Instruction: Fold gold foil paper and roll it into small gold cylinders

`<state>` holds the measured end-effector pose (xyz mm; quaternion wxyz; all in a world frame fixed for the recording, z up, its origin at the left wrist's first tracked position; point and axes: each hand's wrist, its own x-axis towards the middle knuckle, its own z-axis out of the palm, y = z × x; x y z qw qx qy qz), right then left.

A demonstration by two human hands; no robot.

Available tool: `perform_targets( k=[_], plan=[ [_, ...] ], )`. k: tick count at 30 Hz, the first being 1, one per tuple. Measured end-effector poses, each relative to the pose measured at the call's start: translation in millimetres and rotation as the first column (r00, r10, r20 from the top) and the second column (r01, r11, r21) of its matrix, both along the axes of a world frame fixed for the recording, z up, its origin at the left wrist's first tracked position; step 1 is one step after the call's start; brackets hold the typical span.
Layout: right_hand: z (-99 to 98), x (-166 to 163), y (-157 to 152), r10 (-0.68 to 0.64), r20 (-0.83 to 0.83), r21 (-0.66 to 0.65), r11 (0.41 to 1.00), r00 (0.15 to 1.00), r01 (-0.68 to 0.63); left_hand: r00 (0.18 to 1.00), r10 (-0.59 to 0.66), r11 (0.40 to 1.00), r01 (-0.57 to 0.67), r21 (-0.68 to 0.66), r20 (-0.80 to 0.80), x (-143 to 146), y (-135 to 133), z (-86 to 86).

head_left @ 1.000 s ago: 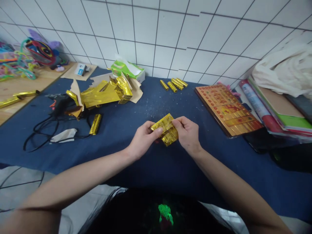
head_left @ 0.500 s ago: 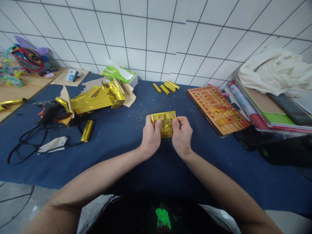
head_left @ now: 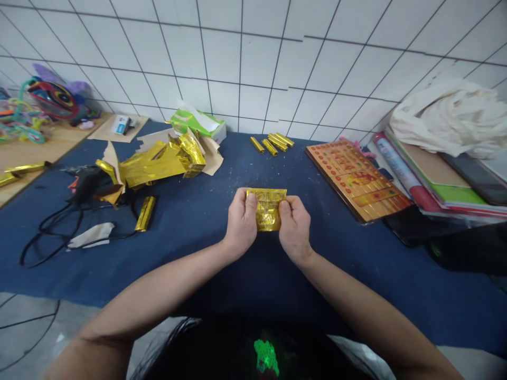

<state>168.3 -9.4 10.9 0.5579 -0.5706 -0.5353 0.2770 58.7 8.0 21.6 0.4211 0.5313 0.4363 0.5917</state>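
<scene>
While my left hand (head_left: 241, 219) and right hand (head_left: 296, 224) gripped the gold foil (head_left: 269, 211) by its two side edges, it was to the left of the paper stack (head_left: 358, 182); several gold rolls (head_left: 270, 147) lay left of that stack too, level with its far edge. I judged the foil light, thin and slick, apt to crease, so both edges seemed the safest hold

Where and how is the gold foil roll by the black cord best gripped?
Probably at mid-length, pinched across the long sides of the gold foil roll: it is slim and points away from the person. Coming from above and its right, over blue cloth, seems best, since the black cord reaches its left side. The left hand is nearer, but holds a gold foil piece.
</scene>
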Motion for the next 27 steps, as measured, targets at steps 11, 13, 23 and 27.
perform_targets(
  k=[11,13,23,27],
  plan=[
    [0.5,-2.2,2.5,0.034,-0.053,-0.056,0.998,0.998,-0.037,0.979,0.023,1.000,-0.024,0.001,-0.201,-2.6,2.8,-7.2],
    [2.6,-0.7,2.7,0.024,0.018,-0.046,0.999,1.000,-0.023,0.979,-0.003,1.000,0.003,-0.003,-0.202,-2.3,0.6,-7.3],
    [-0.3,2.2,4.9,0.032,0.050,-0.044,0.999,0.998,-0.030,0.989,0.011,1.000,-0.009,0.012,-0.145,-6.7,3.6,-4.8],
    [-1.5,3.6,6.0,0.028,0.059,-0.043,0.999,0.998,-0.026,0.994,-0.014,1.000,0.012,-0.020,-0.107,-7.1,5.5,-4.9]
  ],
)
